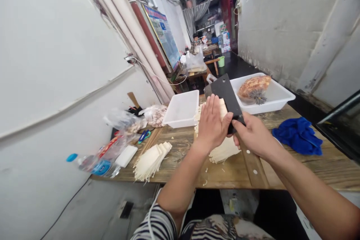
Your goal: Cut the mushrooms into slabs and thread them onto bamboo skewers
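My left hand point(211, 123) lies flat, fingers stretched, on a stack of pale thin sheets point(225, 149) on the wooden table point(281, 172). My right hand point(253, 135) grips the handle of a dark cleaver point(223, 93), whose broad blade stands just right of my left fingers, against the stack. A second fanned pile of pale sheets point(152, 159) lies at the table's front left.
An empty white tray point(182, 110) sits behind the stack; a larger white tray point(277, 97) at back right holds a bagged item point(254, 87). A blue cloth point(299, 135) lies right. Plastic bags, scissors point(144, 135) and a bottle point(90, 163) crowd the left edge by the wall.
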Demonstrator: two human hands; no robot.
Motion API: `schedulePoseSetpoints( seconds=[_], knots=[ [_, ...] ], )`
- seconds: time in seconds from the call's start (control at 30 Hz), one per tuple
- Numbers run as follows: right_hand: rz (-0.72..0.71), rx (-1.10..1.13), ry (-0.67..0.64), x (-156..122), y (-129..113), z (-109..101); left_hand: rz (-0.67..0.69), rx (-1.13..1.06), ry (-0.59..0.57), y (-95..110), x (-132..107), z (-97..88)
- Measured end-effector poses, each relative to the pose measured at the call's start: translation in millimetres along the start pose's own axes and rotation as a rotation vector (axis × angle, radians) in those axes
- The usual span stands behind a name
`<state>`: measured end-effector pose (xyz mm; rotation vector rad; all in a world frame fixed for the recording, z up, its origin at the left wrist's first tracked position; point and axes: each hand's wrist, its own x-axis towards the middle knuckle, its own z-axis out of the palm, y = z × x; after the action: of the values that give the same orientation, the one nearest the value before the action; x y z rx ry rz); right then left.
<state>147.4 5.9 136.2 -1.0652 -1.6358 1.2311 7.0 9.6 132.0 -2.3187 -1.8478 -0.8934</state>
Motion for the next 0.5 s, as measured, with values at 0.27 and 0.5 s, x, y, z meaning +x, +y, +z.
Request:
schedulePoseSetpoints(
  seconds=[0.27, 0.5],
  knots=[
    [-0.008, 0.158, -0.271, 27.6, 0.0, 98.2, -0.204, 0.261, 0.047, -71.8, -48.9, -54.5],
    [0.108, 0.216, -0.576, 30.6, 27.4, 232.7, -0.533, 0.326, -0.017, -174.9, -138.2, -69.3]
  ],
)
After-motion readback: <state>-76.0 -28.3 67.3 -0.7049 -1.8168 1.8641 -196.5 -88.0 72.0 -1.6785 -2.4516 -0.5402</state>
